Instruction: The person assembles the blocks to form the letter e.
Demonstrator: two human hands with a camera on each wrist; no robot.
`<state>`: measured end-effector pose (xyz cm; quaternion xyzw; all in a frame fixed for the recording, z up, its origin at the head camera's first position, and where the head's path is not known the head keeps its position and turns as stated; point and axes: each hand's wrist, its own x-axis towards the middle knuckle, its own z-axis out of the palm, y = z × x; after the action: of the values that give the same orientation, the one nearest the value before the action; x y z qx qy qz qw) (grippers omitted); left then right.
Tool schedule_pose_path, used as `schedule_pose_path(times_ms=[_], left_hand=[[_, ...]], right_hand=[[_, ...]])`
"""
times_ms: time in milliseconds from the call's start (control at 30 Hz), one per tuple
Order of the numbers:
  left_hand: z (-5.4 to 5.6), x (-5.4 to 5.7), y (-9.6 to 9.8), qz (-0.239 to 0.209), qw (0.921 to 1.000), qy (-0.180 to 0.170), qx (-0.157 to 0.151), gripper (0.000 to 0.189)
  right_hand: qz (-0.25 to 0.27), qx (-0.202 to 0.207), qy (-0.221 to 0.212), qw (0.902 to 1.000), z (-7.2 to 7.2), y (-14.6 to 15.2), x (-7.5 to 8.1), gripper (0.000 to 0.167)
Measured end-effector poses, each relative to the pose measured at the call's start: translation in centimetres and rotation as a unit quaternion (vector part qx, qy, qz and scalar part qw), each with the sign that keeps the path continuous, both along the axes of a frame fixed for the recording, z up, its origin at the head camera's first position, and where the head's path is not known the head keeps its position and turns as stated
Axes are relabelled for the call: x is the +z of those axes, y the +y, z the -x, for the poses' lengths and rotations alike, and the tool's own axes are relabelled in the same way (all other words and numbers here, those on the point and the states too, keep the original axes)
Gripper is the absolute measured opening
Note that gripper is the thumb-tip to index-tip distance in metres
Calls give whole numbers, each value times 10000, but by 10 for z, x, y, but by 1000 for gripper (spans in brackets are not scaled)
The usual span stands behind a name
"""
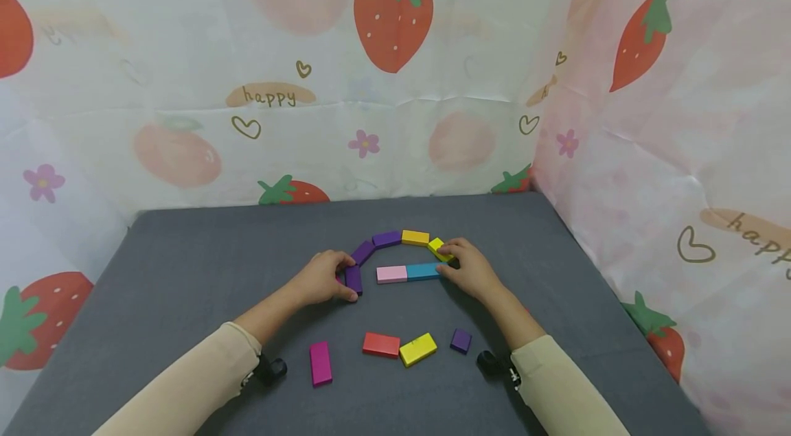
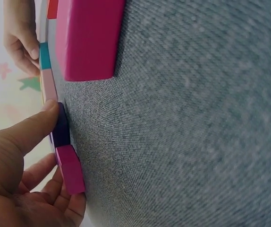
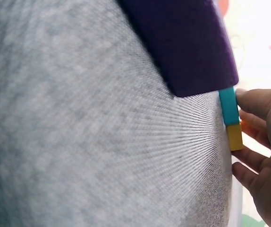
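Observation:
On the grey cloth, my left hand [image 1: 320,278] grips a purple block [image 1: 353,280] at the left end of a curved row. A small magenta block [image 2: 71,170] sits beside it, partly hidden under that hand in the head view. At the row's right end, fingers of my right hand [image 1: 468,268] hold a yellow block [image 1: 437,246], and the thumb lies at the end of a blue block [image 1: 423,272]. Two purple blocks [image 1: 387,239] and an orange-yellow block [image 1: 415,237] form the rest of the curve. Inside it, a pink block [image 1: 392,274] adjoins the blue one.
Nearer the body lie a magenta block [image 1: 321,364], a red block [image 1: 380,345], another yellow block [image 1: 418,349] and a small purple block [image 1: 460,340]. Patterned fabric [image 1: 395,113] rises behind the table [image 1: 204,250] and along its sides.

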<state>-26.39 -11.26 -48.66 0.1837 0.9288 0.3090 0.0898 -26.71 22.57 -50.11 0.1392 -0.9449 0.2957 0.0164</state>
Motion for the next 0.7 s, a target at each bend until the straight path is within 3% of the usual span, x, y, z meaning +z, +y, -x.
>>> schedule_pose_path(times_ms=[367,700], left_hand=[[-3,1,-5,-17,10000,21,-78,68],[-5,0,-21,-171,9998,-65,-125,72]], right_hand=[[-4,-3,43,10000,2,0,-2,41],[-44,-24,40,10000,2,0,-3,42]])
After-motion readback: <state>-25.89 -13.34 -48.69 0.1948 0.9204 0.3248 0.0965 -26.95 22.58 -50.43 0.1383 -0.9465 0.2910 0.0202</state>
